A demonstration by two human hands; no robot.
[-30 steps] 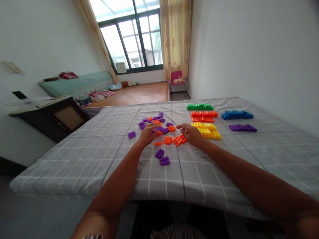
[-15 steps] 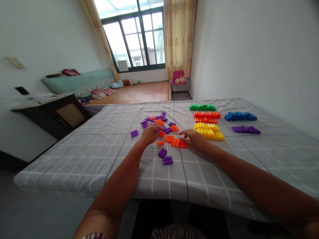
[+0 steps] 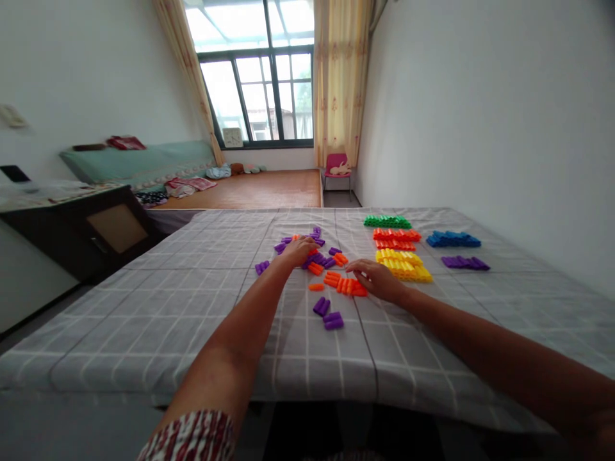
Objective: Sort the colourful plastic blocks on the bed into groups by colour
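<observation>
Over a loose pile of purple and orange plastic tube pieces [image 3: 328,262] reaches my left hand [image 3: 298,251], fingers stretched and slightly bent. Its fingertips come close to an orange piece; whether they touch it is hard to see. My right hand [image 3: 377,279] rests at the right end of a row of orange tube pieces [image 3: 343,285], fingers apart, the thumb side near the row. A single orange piece [image 3: 316,287] lies left of that row. Nearer to me are two purple pieces [image 3: 333,321], and another purple group [image 3: 262,267] lies left of my left wrist.
On the right of the checked cloth [image 3: 192,333] stand sorted stacks: green [image 3: 387,221], red-orange [image 3: 396,239], yellow [image 3: 403,266], blue [image 3: 453,239] and purple [image 3: 465,263]. A dark cabinet [image 3: 110,224] is at left, with a bed [image 3: 269,186] and pink chair [image 3: 337,165] beyond.
The camera view has tilted up a little. My left hand has moved farther over the pile, toward the orange piece there. My right hand stays by the orange row.
</observation>
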